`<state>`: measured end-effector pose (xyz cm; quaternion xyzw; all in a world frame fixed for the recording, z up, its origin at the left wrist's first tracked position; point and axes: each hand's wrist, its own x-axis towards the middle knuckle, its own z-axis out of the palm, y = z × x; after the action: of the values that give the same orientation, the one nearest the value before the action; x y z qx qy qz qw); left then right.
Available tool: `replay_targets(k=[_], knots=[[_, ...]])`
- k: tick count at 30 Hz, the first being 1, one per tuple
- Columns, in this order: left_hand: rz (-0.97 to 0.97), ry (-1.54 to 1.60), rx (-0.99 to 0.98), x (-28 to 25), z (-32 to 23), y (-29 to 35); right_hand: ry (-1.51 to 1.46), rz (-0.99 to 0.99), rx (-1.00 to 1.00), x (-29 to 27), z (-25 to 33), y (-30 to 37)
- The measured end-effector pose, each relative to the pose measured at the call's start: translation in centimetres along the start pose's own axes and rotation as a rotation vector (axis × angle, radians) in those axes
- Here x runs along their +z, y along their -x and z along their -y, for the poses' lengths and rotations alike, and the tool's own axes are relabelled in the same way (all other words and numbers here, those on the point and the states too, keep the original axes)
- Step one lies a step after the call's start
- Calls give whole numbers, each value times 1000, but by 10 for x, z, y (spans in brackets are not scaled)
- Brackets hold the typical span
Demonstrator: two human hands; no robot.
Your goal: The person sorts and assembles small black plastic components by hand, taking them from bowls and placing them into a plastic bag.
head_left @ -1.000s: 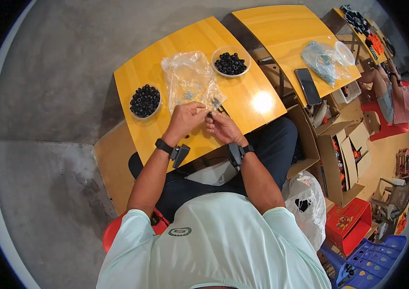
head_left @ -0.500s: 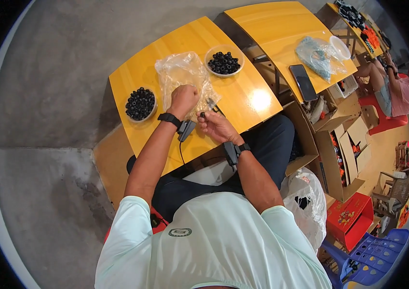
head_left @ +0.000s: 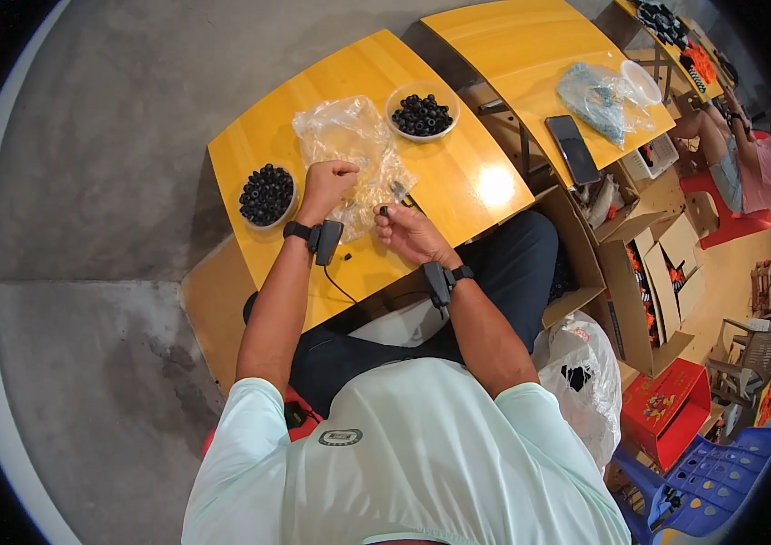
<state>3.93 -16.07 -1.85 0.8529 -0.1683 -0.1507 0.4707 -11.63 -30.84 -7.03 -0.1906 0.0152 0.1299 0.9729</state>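
Observation:
My right hand (head_left: 412,236) is closed, pinching a small black ring-like piece (head_left: 383,211) between thumb and fingers just above the near part of the yellow table (head_left: 467,182). My left hand (head_left: 327,191) is curled over the clear plastic bag (head_left: 335,127); whatever its fingers hold cannot be made out. Small pale bits show in the bag. By my right fingertips lies a small tool (head_left: 399,191) with a metal end, partly hidden. One tiny black piece (head_left: 347,257) rests on the table below my left wrist.
Two clear bowls of black ring-like pieces (head_left: 267,193) (head_left: 422,116) stand left and far right on the table. Another yellow table (head_left: 503,45) at the right carries a phone (head_left: 572,150) and a bag of bluish bits (head_left: 599,100). Cardboard boxes (head_left: 649,300) and a person (head_left: 749,173) are beyond.
My left hand has moved left, away from my right hand, and its wrist has shifted off the tiny black piece on the table. My right hand stays nearly still with its black piece.

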Motion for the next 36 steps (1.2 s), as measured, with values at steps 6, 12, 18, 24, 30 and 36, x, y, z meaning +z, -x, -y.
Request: replay_targets(k=[6, 12, 18, 24, 30, 36], knots=[[-24, -294, 151, 5, -1, 4, -8, 12, 7, 1, -1, -1], [5, -581, 139, 15, -14, 8, -30, -7, -1, 2, -2, -1], [-6, -650, 131, 24, -12, 11, -38, 10, 2, 5, -1, -1], [-42, -552, 276, 17, -13, 19, -66, 11, 18, 1, -2, -1], [0, -345, 423, 3, -51, 57, -26, -11, -9, 2, 0, 1], [83, -276, 413, 2, -58, 79, -7, -28, -26, 1, -3, 0]])
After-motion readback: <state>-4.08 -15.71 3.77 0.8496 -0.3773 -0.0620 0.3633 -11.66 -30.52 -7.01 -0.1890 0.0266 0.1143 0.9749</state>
